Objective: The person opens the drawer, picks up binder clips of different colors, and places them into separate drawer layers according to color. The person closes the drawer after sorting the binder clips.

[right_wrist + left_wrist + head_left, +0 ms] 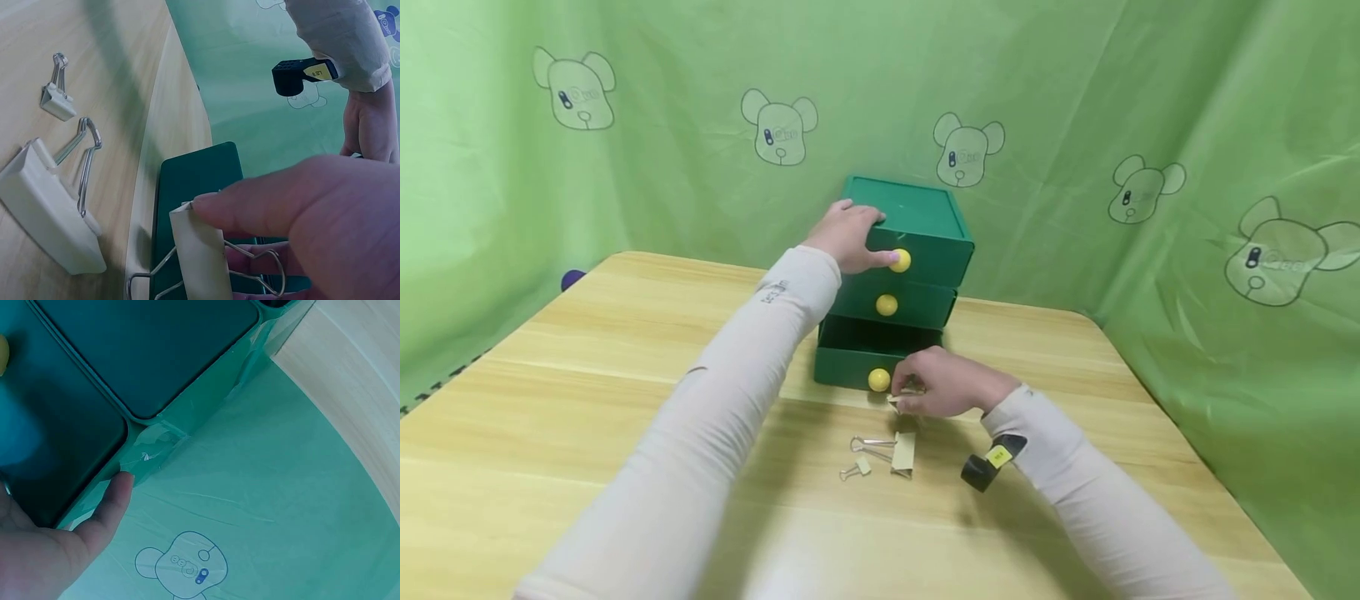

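My left hand [848, 237] rests against the upper left side of a green drawer cabinet [921, 208], its thumb by the top yellow knob [900, 261]. In the left wrist view, one finger [112, 503] lies straight along the cabinet's side. My right hand [943, 382] pinches a cream binder clip [201, 253] with wire handles, just in front of the bottom drawer [844, 367], which stands pulled out. A large cream binder clip [904, 452] and a small one [862, 466] lie on the table nearer to me.
The wooden table [625, 358] carries the cabinet near its back edge. A green curtain [865, 75] with bear-head drawings hangs behind and at the sides. A black wrist device [981, 471] with a yellow label sits on my right sleeve.
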`<state>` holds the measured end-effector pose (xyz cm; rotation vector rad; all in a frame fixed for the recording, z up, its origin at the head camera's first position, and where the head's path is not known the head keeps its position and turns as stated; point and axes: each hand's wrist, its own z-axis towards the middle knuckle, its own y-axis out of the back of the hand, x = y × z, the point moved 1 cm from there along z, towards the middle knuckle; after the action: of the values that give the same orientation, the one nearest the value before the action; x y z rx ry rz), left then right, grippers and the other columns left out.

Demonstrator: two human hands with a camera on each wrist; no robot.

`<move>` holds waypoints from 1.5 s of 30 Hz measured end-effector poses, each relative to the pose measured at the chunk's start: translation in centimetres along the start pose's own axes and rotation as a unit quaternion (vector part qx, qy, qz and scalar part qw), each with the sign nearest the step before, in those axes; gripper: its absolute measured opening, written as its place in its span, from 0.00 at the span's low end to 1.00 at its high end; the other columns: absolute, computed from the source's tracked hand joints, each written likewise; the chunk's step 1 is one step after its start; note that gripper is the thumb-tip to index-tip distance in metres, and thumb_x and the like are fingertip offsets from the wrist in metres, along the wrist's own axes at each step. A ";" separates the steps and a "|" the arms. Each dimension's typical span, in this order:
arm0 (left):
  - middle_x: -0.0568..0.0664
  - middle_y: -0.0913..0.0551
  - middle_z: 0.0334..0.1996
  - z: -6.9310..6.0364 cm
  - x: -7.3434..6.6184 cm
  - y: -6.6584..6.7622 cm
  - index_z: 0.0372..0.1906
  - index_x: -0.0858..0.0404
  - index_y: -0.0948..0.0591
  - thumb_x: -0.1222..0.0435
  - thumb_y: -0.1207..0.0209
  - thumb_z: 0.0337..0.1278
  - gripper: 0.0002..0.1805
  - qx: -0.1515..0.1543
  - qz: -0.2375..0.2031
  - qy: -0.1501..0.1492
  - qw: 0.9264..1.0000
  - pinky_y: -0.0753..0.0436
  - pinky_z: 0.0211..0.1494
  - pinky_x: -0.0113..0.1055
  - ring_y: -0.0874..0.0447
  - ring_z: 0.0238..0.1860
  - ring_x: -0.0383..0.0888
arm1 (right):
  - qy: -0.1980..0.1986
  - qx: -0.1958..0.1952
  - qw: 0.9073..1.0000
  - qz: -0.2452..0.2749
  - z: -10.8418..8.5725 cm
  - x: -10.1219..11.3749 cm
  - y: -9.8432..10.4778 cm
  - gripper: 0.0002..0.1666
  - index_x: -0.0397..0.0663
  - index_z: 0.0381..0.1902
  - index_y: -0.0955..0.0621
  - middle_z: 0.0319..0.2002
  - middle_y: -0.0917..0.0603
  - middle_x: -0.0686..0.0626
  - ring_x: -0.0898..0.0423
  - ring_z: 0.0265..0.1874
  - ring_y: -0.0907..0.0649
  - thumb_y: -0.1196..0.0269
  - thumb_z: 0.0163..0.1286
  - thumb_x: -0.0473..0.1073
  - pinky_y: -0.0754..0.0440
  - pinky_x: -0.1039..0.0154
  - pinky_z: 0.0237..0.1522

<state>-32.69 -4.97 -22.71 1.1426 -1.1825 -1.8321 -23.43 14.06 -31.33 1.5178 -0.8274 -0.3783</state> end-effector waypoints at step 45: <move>0.48 0.42 0.74 -0.3 -0.4 0.3 0.74 0.57 0.39 0.40 0.41 0.57 0.45 0.001 0.006 -0.004 1.000 0.48 0.74 0.46 0.59 0.76 0.52 | -0.023 -0.054 0.998 -0.002 -0.2 0.3 3.6 0.11 0.48 0.43 0.16 0.39 0.16 0.54 0.56 0.38 0.20 0.33 0.65 0.44 0.19 0.56 0.46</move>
<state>-32.24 -4.83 -22.38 1.1263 -1.1932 -1.8292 -24.05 14.28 -27.79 1.4159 -0.8262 -0.4551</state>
